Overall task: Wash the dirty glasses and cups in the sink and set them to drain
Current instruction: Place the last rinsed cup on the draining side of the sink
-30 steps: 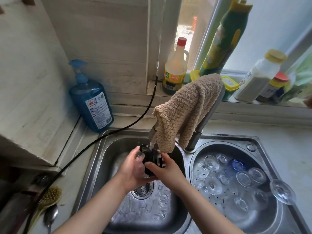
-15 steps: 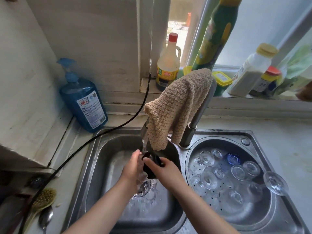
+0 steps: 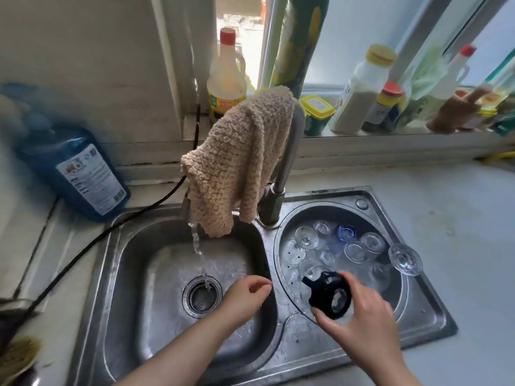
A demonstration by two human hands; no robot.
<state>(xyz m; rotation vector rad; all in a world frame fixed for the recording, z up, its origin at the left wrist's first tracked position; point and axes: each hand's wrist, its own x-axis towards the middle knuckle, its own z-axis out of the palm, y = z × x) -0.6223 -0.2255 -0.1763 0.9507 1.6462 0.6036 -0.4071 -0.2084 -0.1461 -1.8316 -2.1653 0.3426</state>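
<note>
- One black cup [image 3: 327, 295] being pinched by the right hand [image 3: 359, 313], thumb under the near rim and fingertips [image 3: 347, 277] over the far side, handle pointing away from the fingers toward the upper left.
- Being held tilted, mouth turned toward the camera and partly down, probably to shed water before being set down.
- Hovering just above the near-left edge of the round drain basin [image 3: 418, 291], directly below the fingers; impossible to tell whether touching anything yet.
- Lying just beyond the fingertips: clear glasses [image 3: 354, 250] crowding the basin, mostly mouth-down for draining, a blue one [image 3: 345, 232] among them.
- Resting farther right of the fingers, a stemmed glass [image 3: 404, 259] leaning across the basin's rim.
- Hanging idle over the right edge of the wash sink [image 3: 125, 260], the left hand [image 3: 245, 296], fingers loosely curled and holding nothing.
- Running left of those fingers and beyond them, a thin stream of water [image 3: 196, 243] falling from the faucet [image 3: 287, 162] toward the drain hole [image 3: 202, 296].
- Draping over the faucet neck, a beige cloth [image 3: 239, 165], likely parked there to dry and stay within reach.
- Standing well away from both hands, a blue soap bottle [image 3: 80, 174] on the counter at left.
- Judging the step: rinsing done for this cup, placing among the glasses coming next, with little free room left.
</note>
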